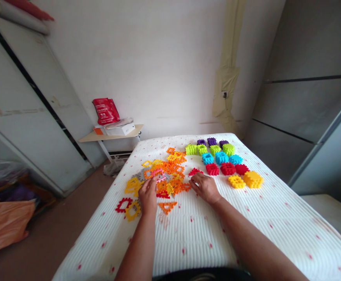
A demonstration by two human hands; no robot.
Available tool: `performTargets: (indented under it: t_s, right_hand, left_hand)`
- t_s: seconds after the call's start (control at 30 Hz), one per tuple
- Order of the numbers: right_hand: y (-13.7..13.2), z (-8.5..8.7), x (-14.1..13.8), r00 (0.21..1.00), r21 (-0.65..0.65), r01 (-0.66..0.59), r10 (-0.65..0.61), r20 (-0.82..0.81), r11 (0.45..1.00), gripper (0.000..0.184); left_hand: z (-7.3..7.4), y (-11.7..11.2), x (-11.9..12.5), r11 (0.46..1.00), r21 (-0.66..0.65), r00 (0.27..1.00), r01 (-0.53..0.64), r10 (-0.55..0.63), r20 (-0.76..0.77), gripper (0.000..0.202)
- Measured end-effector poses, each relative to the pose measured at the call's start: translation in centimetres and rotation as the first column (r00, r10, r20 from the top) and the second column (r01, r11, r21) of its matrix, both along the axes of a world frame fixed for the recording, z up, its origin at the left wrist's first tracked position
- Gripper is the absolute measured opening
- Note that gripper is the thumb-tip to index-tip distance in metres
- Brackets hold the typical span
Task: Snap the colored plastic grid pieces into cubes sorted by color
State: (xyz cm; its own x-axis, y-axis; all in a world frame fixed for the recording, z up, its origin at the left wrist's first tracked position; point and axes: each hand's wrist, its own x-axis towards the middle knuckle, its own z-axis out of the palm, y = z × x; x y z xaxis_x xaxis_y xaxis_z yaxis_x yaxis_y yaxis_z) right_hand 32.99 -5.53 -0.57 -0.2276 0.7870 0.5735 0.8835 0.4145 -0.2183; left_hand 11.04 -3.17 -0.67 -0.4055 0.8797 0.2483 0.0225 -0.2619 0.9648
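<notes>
A pink plastic frame point(158, 175) is pinched by the left hand point(147, 197); the right hand point(204, 188) is laid open beside a red piece point(195, 171)

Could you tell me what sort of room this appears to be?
It looks like a bedroom in a home: a white quilted mattress fills the middle, with tall wardrobe doors alongside and a small side table against the wall.

Bright, even light, faint shadow under the right hand point(204, 188), edges strongly bowed.
</notes>
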Motion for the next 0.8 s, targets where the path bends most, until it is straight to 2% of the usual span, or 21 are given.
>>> performTargets:
  t_s: [0.1,0.2,0.3,0.43,0.6,0.8]
  right_hand:
    - [-0.3,0.0,-0.9,0.997,0.014,-0.02,0.021,-0.069,1.0,0.021]
    - [-0.7,-0.2,-1.9,0.987,0.032,-0.076,0.079,-0.142,0.997,0.021]
    - [-1.0,-0.3,-2.6,0.969,0.052,-0.139,0.146,-0.198,0.989,0.021]
    - [-1.4,-0.1,-3.3,0.941,0.079,-0.192,0.206,-0.268,0.978,0.022]
    - [-1.5,-0.2,-4.0,0.91,0.077,-0.278,0.288,-0.299,0.957,0.02]
    - [-1.4,-0.4,-4.2,0.893,0.136,-0.298,0.326,-0.31,0.945,0.017]
  left_hand:
    - [-0.3,-0.5,0.6,0.987,-0.017,0.978,0.16,-0.157,0.134,0.039]
    - [-0.6,-0.7,1.4,0.97,-0.041,0.946,0.239,-0.223,0.234,0.042]
    - [-0.9,-0.8,1.9,0.967,-0.04,0.931,0.253,-0.233,0.281,0.046]
    - [-0.9,-1.1,2.1,0.948,-0.012,0.918,0.318,-0.304,0.255,0.05]
    - [-0.7,-1.4,2.5,0.949,-0.031,0.924,0.315,-0.299,0.239,0.039]
    - [-0.7,-1.7,2.8,0.947,-0.028,0.925,0.319,-0.304,0.227,0.033]
